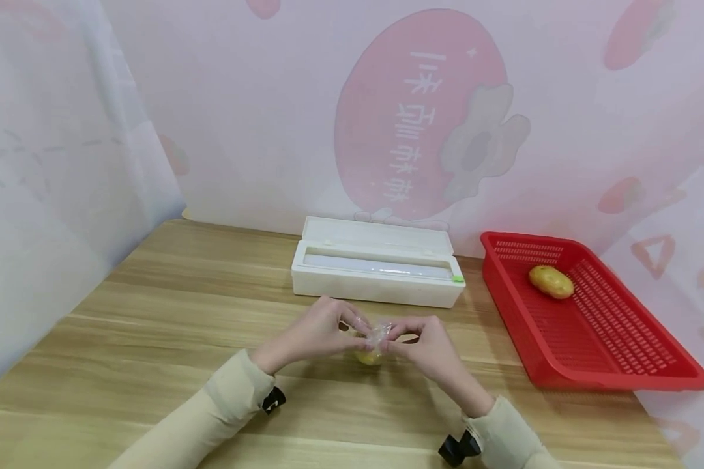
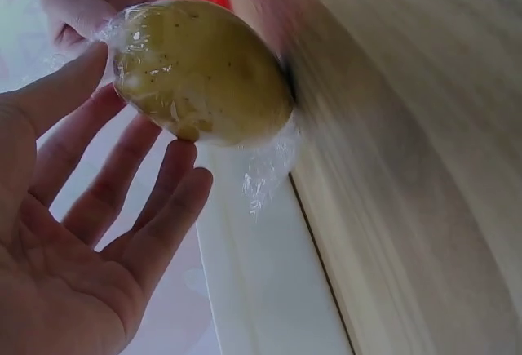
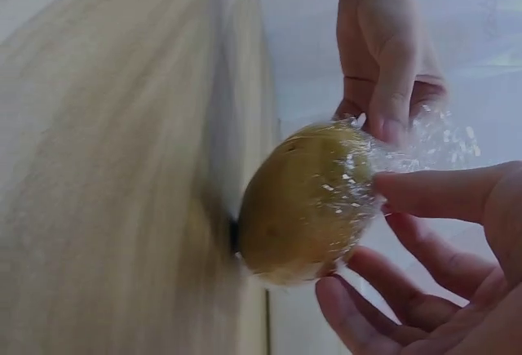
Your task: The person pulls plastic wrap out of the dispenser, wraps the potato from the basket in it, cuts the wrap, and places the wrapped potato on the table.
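A yellow potato (image 2: 208, 73) wrapped in clear cling film (image 1: 380, 331) is on the wooden table in front of me, its lower end at the tabletop. My left hand (image 1: 333, 331) pinches the gathered film at the potato's top from the left. From the right, my right hand (image 1: 427, 345) pinches the same bunch between thumb and index finger. In the left wrist view, a loose flap of film (image 2: 265, 177) sticks out along the potato's side. Both hands' other fingers curve beside the potato, some at its surface.
Behind the hands stands a white cling film box (image 1: 375, 293), lid raised, with a roll (image 1: 375, 266) inside. At the right, a red plastic basket (image 1: 519, 332) holds one potato (image 1: 551, 281). A printed pink-and-white cloth (image 1: 258, 130) hangs behind the table (image 1: 170, 312).
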`<state>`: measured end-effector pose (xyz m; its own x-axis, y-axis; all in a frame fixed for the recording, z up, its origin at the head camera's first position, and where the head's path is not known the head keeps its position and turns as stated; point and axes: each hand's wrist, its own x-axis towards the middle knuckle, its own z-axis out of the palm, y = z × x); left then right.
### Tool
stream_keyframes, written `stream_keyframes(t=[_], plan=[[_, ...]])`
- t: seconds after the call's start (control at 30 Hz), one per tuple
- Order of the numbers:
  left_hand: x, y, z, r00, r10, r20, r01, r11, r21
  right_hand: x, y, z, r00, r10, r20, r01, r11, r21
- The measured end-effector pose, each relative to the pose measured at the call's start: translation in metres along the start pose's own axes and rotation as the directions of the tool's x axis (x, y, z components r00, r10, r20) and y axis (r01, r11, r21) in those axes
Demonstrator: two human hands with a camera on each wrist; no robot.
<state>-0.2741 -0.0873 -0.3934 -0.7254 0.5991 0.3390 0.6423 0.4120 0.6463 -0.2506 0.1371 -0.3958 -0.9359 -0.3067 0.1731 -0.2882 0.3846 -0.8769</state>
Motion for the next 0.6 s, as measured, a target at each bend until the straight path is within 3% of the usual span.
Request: stream_keyframes(t=[0.23, 0.43, 0.6], plan=[[0.0011, 0.0027, 0.0057, 0.998, -0.058, 0.001, 0.058, 0.993, -0.108, -0.0006, -0.0062, -0.0038, 0.996, -0.016, 0.092, 0.023, 0.997, -0.080], [0.0005, 0.0036, 0.0067, 0.992, -0.129, 0.005, 0.129, 0.986, -0.108, 0.0011, -0.0084, -0.0057, 0.992, 0.007, 0.128, 0.005, 0.996, -0.094], [-0.0001, 0.0017, 0.0060, 0.986, -0.165, 0.017, 0.166, 0.979, -0.120, 0.0038, -0.0060, -0.0051, 0.991, -0.031, 0.127, 0.047, 0.991, -0.126]])
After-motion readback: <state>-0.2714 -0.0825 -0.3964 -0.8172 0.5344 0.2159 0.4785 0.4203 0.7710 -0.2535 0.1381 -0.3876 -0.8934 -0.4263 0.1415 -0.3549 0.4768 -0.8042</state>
